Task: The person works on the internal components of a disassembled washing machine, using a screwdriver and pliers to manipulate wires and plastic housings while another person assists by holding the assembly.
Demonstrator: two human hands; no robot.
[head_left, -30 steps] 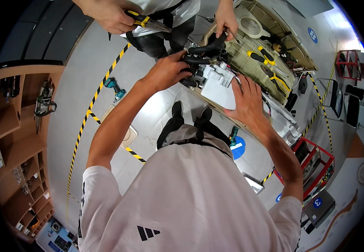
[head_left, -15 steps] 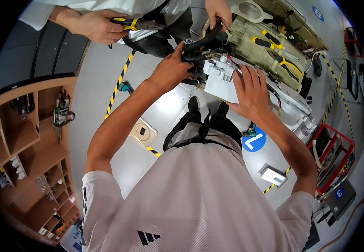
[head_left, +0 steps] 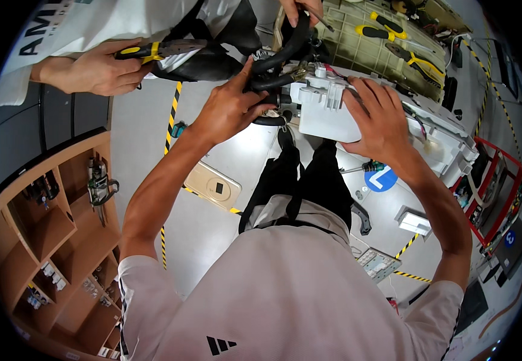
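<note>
A white plastic housing [head_left: 328, 114] is at the upper middle, with black rubber hoses [head_left: 273, 80] at its left end. My right hand [head_left: 378, 114] grips the housing, fingers over the top and thumb at its lower edge. My left hand [head_left: 228, 108] is closed about the hoses, index finger stretched up along them and thumb below; its exact hold is partly hidden. Opposite me, a co-worker's hand [head_left: 101, 67] holds combination pliers [head_left: 161, 49] with yellow and black handles. The co-worker's other hand [head_left: 300, 9] is at the top of the hose, beside a thin metal shaft [head_left: 320, 18].
Yellow-black screwdrivers [head_left: 381, 29] and another pair of pliers [head_left: 417, 63] lie on a beige ribbed panel [head_left: 348, 36]. A wooden shelf unit [head_left: 50, 234] stands left. On the floor are a beige flat device [head_left: 213, 186], a screwdriver [head_left: 366, 167] and a red-framed rack [head_left: 495, 192] to the right.
The view has shifted, showing more floor by my feet. The co-worker's hand with the pliers has moved left and down. A thin metal shaft now shows by the co-worker's other hand. My hands keep their places.
</note>
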